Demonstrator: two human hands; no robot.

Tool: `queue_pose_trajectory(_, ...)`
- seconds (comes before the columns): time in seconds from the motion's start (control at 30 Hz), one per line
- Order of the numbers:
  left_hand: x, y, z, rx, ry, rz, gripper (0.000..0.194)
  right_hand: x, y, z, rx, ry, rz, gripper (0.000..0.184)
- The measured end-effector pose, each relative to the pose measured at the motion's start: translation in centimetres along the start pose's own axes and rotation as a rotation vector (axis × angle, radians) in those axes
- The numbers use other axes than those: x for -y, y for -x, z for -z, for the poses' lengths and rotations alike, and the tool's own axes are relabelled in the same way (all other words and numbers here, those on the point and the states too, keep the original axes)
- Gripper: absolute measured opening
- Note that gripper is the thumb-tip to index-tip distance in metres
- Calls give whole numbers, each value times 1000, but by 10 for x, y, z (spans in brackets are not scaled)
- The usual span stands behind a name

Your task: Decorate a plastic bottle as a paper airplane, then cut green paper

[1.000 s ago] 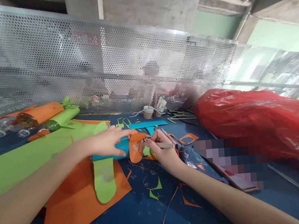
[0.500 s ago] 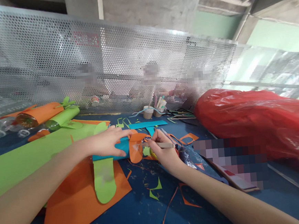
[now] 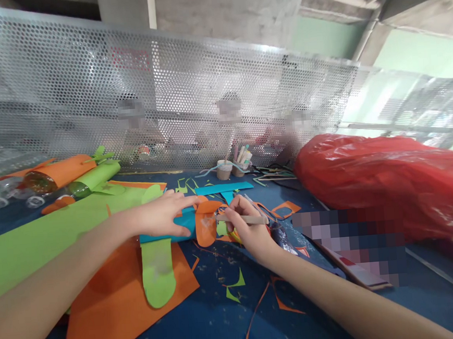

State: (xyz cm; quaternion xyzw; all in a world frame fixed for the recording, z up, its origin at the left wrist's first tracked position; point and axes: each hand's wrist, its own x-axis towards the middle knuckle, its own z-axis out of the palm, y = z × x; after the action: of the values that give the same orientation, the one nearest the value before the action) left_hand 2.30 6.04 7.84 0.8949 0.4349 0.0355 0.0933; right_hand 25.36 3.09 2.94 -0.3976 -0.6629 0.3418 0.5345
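My left hand (image 3: pixel 161 214) lies over a blue paper-wrapped bottle (image 3: pixel 190 223), its fingers curved around it and pressing it to the table. Rounded orange paper flaps (image 3: pixel 206 228) are fixed at the bottle's right end, with a whitish smear on one. A long green paper flap (image 3: pixel 158 274) sticks out from the near side, and another green one shows beyond the hand. My right hand (image 3: pixel 253 235) pinches a thin pale stick (image 3: pixel 250 220), whose tip is at the orange flaps. The stick's exact kind is unclear.
Orange sheet (image 3: pixel 120 313) and green sheet (image 3: pixel 39 236) lie on the left. Behind them are wrapped bottles (image 3: pixel 64 173). Cups (image 3: pixel 224 170) of pens stand by the perforated metal screen (image 3: pixel 204 87). A red plastic bag (image 3: pixel 368 179) bulges at right. Paper scraps (image 3: pixel 239 279) litter the blue table.
The pale stick in my right hand has swung, its tip now reaching left against the orange flaps. My left hand and the bottle have stayed nearly still.
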Motion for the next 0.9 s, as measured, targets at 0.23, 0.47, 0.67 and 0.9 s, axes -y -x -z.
queue_pose_trajectory(0.23,0,0,1,1,-9,1,77,-6,1,-3,-9,15,-8,27)
queue_pose_trajectory(0.47,0,0,1,-2,-7,-13,78,-6,0,-2,-5,41,40,25)
queue_pose_trajectory(0.67,-3,1,3,17,23,13,77,-10,-2,-1,-5,71,63,28)
queue_pose_trajectory(0.9,-3,1,2,22,6,10,78,-8,-2,-1,-13,73,66,28)
